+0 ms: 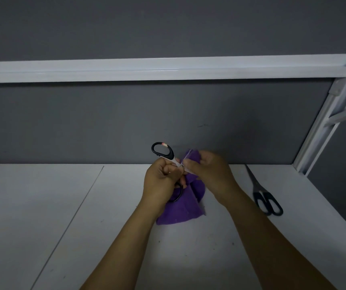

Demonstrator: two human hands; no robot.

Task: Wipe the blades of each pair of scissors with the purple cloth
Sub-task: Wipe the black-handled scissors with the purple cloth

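White tabletop (42, 206); scissors (163, 152) within curled left fingers (168, 169), purple cloth (180, 208) pinched between right fingers (191, 164).

Dim grey wall (168, 114), white rail (168, 69), white tabletop (42, 206).

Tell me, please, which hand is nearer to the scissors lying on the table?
Right. The right hand, holding the purple cloth, sits left of the scissors lying on the table; the left hand, gripping the other pair, is farther left, beyond the right hand.
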